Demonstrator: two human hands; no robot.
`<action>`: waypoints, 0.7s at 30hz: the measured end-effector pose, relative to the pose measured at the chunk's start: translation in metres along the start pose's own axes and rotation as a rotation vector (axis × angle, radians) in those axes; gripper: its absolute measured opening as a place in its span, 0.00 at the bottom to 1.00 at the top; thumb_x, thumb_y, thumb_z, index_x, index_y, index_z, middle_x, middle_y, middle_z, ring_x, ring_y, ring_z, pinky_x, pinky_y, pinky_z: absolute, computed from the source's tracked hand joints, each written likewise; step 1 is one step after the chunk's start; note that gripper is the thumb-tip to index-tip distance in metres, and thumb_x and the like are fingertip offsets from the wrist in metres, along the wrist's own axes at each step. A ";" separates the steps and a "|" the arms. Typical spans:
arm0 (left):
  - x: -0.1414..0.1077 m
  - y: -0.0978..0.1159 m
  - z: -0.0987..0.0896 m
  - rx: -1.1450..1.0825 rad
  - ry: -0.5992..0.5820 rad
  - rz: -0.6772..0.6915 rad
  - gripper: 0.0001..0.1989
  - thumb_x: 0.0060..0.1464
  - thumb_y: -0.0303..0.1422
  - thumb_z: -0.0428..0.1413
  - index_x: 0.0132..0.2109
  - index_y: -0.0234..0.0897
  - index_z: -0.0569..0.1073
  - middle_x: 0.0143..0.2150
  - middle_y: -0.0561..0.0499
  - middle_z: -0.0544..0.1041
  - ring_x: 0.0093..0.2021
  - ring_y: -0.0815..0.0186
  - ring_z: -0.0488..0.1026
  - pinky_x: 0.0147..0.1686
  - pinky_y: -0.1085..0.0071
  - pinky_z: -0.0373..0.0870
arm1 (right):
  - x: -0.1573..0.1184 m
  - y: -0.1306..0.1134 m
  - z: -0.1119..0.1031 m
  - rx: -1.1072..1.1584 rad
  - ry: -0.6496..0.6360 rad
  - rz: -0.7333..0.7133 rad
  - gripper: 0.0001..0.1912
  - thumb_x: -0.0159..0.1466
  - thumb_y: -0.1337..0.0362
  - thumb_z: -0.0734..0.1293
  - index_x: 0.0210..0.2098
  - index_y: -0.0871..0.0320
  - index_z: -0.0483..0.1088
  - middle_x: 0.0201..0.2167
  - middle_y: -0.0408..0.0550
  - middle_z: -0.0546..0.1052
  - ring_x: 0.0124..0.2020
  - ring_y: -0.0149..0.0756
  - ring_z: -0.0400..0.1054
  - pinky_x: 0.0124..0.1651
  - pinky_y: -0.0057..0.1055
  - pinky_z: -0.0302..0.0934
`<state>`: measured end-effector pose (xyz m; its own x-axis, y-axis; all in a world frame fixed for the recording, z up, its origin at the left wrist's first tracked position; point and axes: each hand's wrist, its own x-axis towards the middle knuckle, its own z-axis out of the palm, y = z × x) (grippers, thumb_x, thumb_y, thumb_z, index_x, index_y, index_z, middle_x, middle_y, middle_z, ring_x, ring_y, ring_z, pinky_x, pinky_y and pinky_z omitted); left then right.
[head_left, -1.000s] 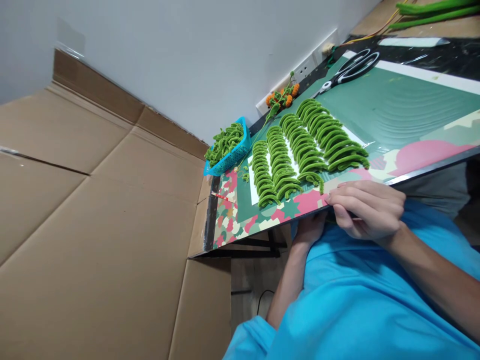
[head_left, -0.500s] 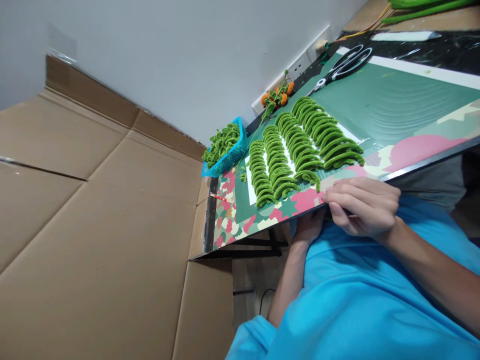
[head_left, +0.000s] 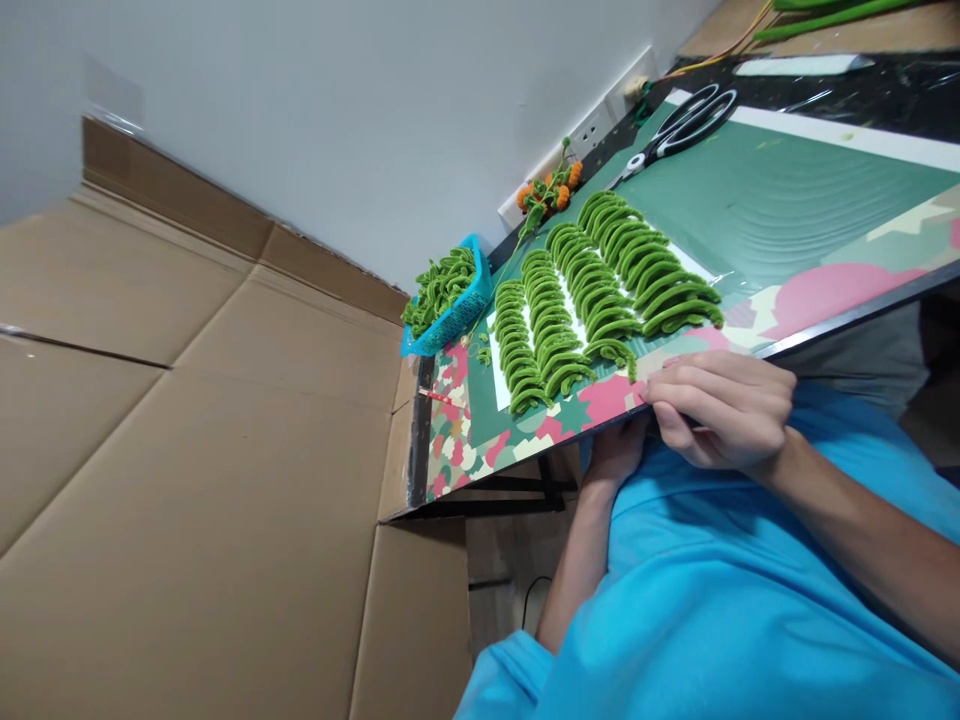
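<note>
Curled fingers of my right hand (head_left: 721, 405) are pinched together at the front edge of the table; what they hold, if anything, is hidden. Just left of it, my left hand (head_left: 619, 452) reaches below the edge, its fingers out of sight behind the tabletop and the right hand. Close to the right fingertips lies the end of a bent green chenille stem (head_left: 616, 352). Beyond it, several neat rows of curved green chenille stems (head_left: 585, 270) rest on a white sheet (head_left: 501, 385) over a green mat (head_left: 810, 190).
At the far left corner a blue basket (head_left: 459, 320) holds a heap of green chenille pieces. Orange chenille flowers (head_left: 551, 192) lie by the wall sockets (head_left: 592, 130). Black-handled scissors (head_left: 675, 130) lie behind the rows. Cardboard (head_left: 225, 520) stands along the left side.
The view has shifted very slightly. Both hands keep nearly the same pose at the table edge, and the rows of stems look unchanged.
</note>
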<state>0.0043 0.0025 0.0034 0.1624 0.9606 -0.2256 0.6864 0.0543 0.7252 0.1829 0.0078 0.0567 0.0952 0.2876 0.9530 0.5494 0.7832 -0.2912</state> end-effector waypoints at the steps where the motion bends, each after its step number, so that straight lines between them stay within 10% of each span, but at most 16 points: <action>1: 0.000 0.000 0.000 -0.009 -0.003 -0.001 0.23 0.70 0.43 0.48 0.66 0.42 0.70 0.72 0.44 0.69 0.74 0.56 0.62 0.75 0.50 0.57 | 0.001 0.000 0.000 0.002 0.003 -0.003 0.03 0.65 0.70 0.67 0.36 0.57 0.73 0.27 0.44 0.81 0.29 0.35 0.76 0.36 0.31 0.71; 21: -0.003 0.026 -0.006 -0.023 -0.020 0.011 0.20 0.70 0.39 0.46 0.61 0.41 0.74 0.64 0.46 0.77 0.74 0.55 0.63 0.77 0.57 0.54 | -0.003 0.001 0.002 -0.006 0.011 0.028 0.03 0.65 0.69 0.68 0.35 0.56 0.73 0.28 0.42 0.80 0.31 0.33 0.76 0.38 0.30 0.70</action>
<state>0.0176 0.0031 0.0269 0.1837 0.9556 -0.2303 0.6677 0.0506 0.7427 0.1817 0.0087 0.0534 0.1200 0.3030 0.9454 0.5511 0.7718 -0.3173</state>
